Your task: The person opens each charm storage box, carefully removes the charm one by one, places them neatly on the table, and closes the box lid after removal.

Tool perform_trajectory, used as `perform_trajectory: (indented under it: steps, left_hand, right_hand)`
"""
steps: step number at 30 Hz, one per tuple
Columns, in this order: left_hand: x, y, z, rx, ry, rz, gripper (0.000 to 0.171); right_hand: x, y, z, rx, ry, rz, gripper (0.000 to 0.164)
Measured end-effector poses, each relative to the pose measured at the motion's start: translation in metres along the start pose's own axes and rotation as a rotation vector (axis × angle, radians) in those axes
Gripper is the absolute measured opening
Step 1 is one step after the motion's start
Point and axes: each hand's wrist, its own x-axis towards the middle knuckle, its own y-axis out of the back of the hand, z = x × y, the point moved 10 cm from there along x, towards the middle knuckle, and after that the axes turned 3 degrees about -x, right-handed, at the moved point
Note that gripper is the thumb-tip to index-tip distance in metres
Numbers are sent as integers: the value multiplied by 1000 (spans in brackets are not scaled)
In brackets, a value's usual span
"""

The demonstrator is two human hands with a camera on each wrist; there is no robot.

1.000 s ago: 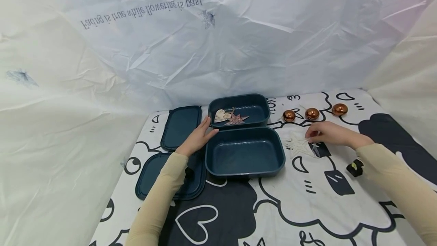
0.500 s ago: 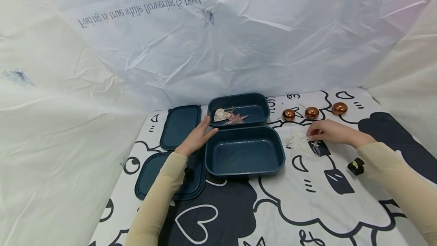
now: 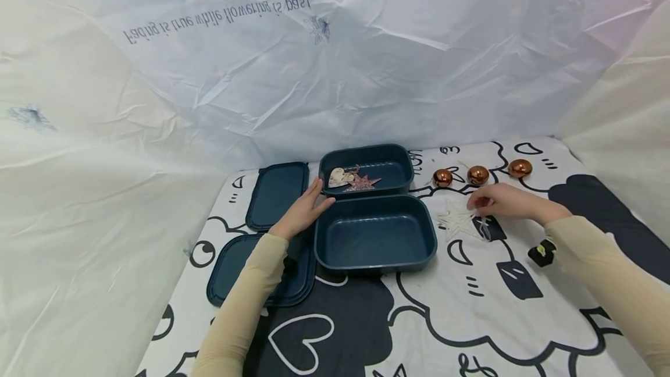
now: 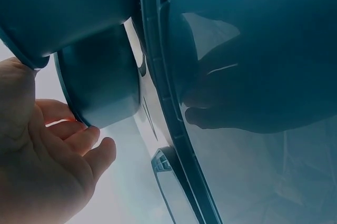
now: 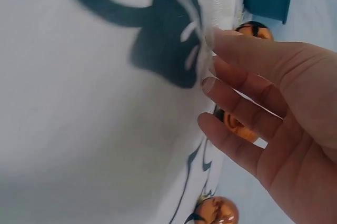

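Note:
My left hand (image 3: 302,214) lies with its fingers extended against the left ends of two dark blue boxes. In the left wrist view, that hand's fingertips (image 4: 93,133) are right at the rim of the far box (image 4: 100,76). The near box (image 3: 374,231) has nothing in it; the far one holds a pale heart ornament (image 3: 339,177) and a pink glittery star ornament (image 3: 362,182). To the right, my right hand (image 3: 505,202) pinches a white star ornament (image 3: 456,223) at its right side, by a sheer ribbon (image 5: 208,50) between thumb and fingers. The star lies low over the tablecloth.
Three shiny copper balls, the left ball (image 3: 442,177), the middle ball (image 3: 478,175) and the right ball (image 3: 520,168), sit behind my right hand. Dark blue lids, a far lid (image 3: 277,194) and a near lid (image 3: 230,266), lie left of the boxes. White sheeting (image 3: 262,86) hangs behind.

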Motion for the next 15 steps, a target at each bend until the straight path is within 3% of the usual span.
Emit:
perform_trajectory:
  steps: [9, 15]
  left_hand:
    - [-2, 0, 2, -9, -7, -2, 85]
    - [-1, 2, 2, 1, -8, -1, 85]
  right_hand:
    - [21, 21, -30, 30, 8, 49, 27]
    - [40, 16, -60, 65, 42, 4, 41]
